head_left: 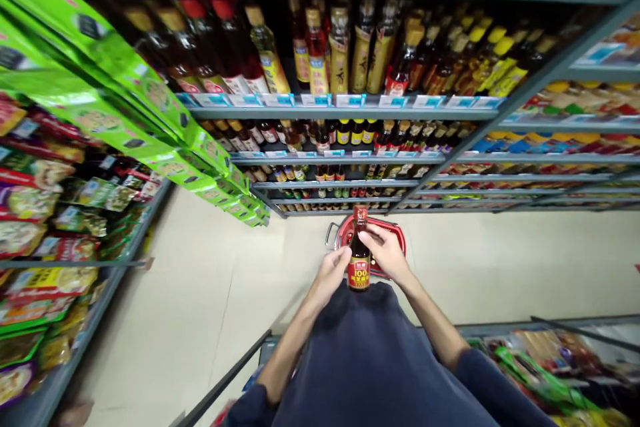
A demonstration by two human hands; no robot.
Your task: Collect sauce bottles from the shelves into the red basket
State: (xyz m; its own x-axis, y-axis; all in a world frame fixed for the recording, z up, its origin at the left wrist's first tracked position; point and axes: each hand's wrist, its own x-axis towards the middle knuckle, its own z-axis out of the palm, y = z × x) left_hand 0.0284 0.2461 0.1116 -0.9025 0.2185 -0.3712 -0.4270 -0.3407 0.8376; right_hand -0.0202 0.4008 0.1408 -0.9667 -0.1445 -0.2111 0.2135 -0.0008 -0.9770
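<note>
A dark glass sauce bottle [359, 260] with a red cap and a red and yellow label marked 100 stands upright in front of my body. My left hand [336, 265] grips its left side, fingers mostly behind the glass. On the other side, my right hand [384, 247] is closed at the bottle's shoulder and neck, thumb to the front. Below the bottle, a red shopping basket [401, 235] with a metal handle rests on the floor; the bottle and my hands hide much of its inside.
Shelves [300, 113] ahead hold several rows of bottles with price tags. Green packets [150, 127] hang in a strip at the left. Beyond them is a rack of bagged foods [55, 213]. More packaged goods [545, 373] lie behind me at the right. Pale floor [200, 293] runs between.
</note>
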